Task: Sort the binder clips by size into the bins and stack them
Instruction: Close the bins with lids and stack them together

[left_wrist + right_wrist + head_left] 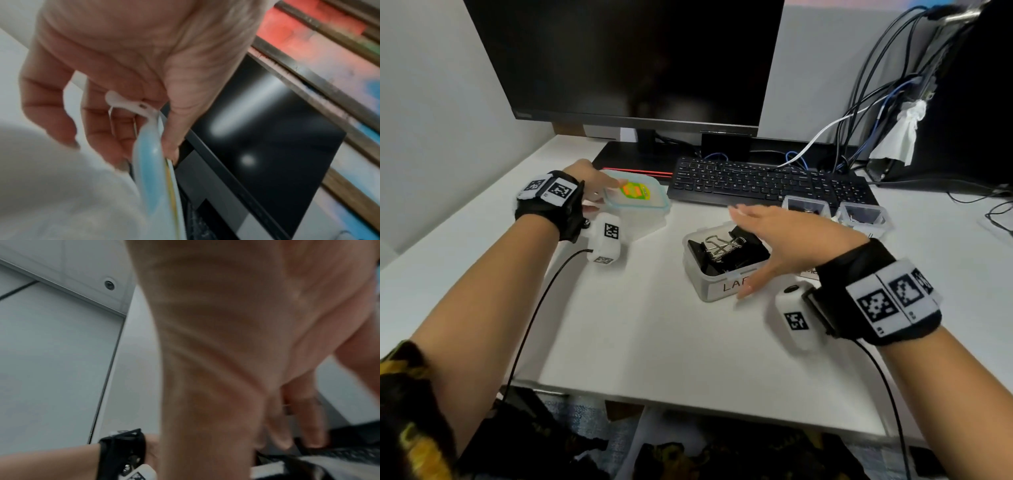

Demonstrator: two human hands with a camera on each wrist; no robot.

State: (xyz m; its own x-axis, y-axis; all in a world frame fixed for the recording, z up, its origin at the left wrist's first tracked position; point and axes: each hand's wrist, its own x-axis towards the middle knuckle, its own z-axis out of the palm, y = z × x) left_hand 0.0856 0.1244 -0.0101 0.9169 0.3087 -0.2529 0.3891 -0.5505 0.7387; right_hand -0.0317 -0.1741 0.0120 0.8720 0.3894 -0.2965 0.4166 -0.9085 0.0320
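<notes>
Large bin mid-frame on bench, full of black binder clips: steel, stiff, probably heavy together. Take by side walls; plastic likely slick. Right hand spread flat above, empty. Left hand pinches lid, upper left. Two small bins right.

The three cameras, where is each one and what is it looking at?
Head: on the head, looking down at the desk, both forearms and hands showing.
Left wrist: along the left hand, which pinches the lid.
Right wrist: under the flat right hand above the clip bin.
Shared: head and left wrist both show the lid.
</notes>
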